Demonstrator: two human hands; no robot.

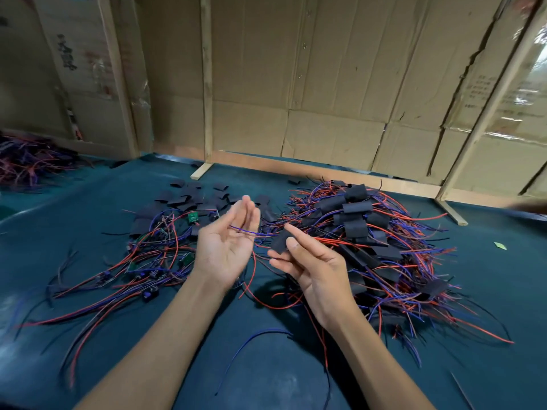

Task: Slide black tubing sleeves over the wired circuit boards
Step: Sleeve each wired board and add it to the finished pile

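Observation:
My right hand (pixel 307 261) pinches a black tubing sleeve (pixel 280 240) between thumb and fingers, above the table's middle. Red and blue wires run out of the sleeve on both sides. My left hand (pixel 229 245) is raised palm up with straight fingers, and the blue wire (pixel 247 231) lies across them. To the left lies a loose pile of bare wired circuit boards (pixel 154 258) with small green boards showing. Behind it are several empty black sleeves (pixel 189 199). On the right sits a heap of sleeved boards (pixel 361 232) with tangled wires.
The table has a dark green cloth (pixel 266 374). A cardboard wall (pixel 325 84) with wooden struts (pixel 207 84) stands along its far edge. Another bundle of wires (pixel 26 161) lies at far left. A loose blue wire (pixel 254 341) lies near my forearms.

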